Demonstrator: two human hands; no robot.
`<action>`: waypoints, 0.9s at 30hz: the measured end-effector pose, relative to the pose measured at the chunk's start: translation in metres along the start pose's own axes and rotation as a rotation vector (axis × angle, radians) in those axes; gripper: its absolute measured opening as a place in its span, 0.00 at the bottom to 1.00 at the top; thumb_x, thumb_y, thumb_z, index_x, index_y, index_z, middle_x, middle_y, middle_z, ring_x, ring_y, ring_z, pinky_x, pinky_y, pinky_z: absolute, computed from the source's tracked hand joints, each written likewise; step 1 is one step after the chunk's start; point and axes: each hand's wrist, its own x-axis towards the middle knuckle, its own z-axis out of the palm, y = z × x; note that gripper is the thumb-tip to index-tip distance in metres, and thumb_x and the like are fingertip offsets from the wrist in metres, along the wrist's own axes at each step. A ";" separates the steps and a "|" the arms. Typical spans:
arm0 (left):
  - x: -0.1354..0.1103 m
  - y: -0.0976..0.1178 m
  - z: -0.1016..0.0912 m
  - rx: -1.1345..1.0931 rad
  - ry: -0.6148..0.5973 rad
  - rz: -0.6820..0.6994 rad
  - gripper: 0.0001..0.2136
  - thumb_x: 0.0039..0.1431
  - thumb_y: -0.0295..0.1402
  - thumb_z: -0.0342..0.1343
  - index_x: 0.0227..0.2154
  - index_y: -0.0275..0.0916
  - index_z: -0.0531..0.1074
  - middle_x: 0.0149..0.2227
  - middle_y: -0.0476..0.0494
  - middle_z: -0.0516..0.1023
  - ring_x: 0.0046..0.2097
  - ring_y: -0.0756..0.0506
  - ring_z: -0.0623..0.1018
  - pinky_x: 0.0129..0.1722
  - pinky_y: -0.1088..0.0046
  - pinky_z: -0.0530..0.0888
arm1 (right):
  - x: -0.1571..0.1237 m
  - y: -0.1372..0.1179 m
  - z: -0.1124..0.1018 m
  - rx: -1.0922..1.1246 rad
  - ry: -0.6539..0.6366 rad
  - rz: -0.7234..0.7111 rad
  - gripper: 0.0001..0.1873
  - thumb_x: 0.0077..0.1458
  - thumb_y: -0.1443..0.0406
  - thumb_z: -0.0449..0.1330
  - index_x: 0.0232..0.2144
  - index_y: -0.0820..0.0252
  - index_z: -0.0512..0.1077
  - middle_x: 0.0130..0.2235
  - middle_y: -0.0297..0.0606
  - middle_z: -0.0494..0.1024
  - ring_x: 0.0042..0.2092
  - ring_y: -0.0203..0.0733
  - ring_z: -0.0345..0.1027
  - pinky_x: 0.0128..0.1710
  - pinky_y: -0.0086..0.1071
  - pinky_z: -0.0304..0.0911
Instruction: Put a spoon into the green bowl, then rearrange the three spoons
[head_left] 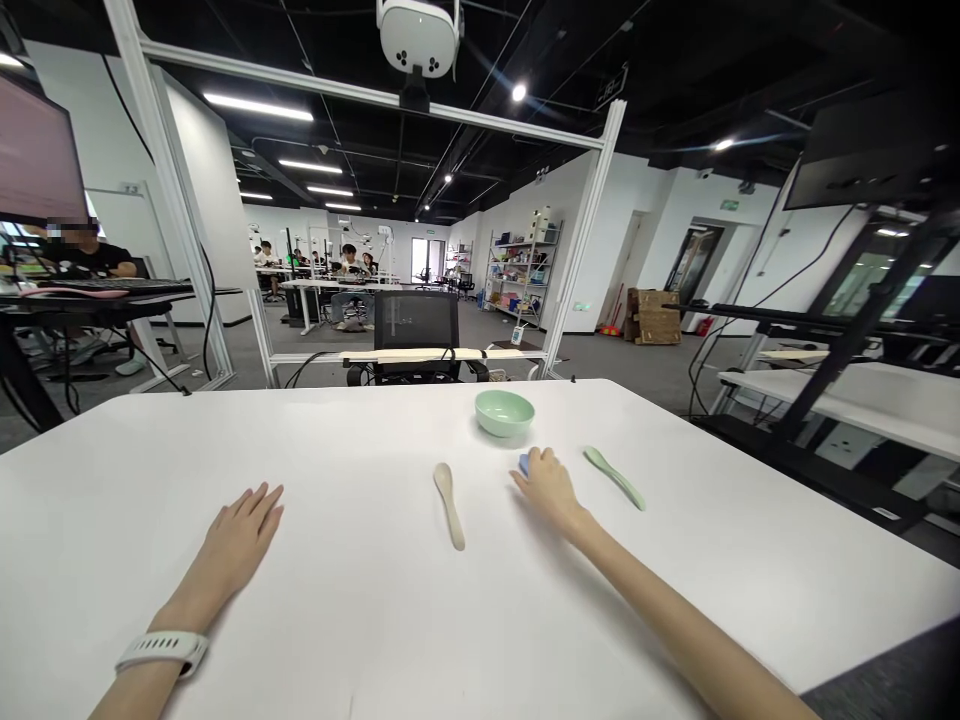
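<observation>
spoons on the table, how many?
2. A beige spoon lies between the left hand and right hand, a pale green spoon right of that hand. A blue thing under it is mostly hidden; it could be another.

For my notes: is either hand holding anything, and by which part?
The right hand is cupped over a small blue object; the exact hold cannot be told. The left hand lies flat on the table, holding nothing.

Beyond the far edge of the white desk (225, 425): black mesh office chair (416, 322); white aluminium frame (375, 93) carrying a white camera unit (418, 35); metal shelving (521, 285); wooden crate (654, 316); seated co-worker (82, 258), far left.
</observation>
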 end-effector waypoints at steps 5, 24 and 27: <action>0.001 -0.003 0.002 -0.013 0.006 0.002 0.35 0.71 0.46 0.32 0.70 0.34 0.68 0.73 0.32 0.69 0.74 0.31 0.69 0.71 0.46 0.67 | 0.015 0.048 0.007 -0.037 -0.164 0.140 0.17 0.73 0.64 0.55 0.56 0.72 0.74 0.56 0.64 0.81 0.59 0.60 0.77 0.53 0.40 0.67; 0.003 -0.011 0.001 -0.007 -0.031 -0.015 0.35 0.71 0.46 0.31 0.70 0.35 0.68 0.74 0.33 0.69 0.74 0.32 0.67 0.70 0.49 0.67 | 0.039 0.132 -0.017 0.292 -0.007 0.392 0.08 0.59 0.63 0.68 0.35 0.64 0.79 0.34 0.47 0.83 0.37 0.47 0.79 0.32 0.31 0.63; 0.003 -0.011 0.000 -0.018 -0.026 -0.004 0.35 0.70 0.45 0.31 0.70 0.34 0.67 0.74 0.31 0.68 0.74 0.31 0.67 0.70 0.47 0.67 | 0.031 0.108 -0.015 0.463 -0.091 0.302 0.10 0.57 0.62 0.69 0.28 0.61 0.75 0.25 0.38 0.77 0.29 0.41 0.72 0.28 0.29 0.58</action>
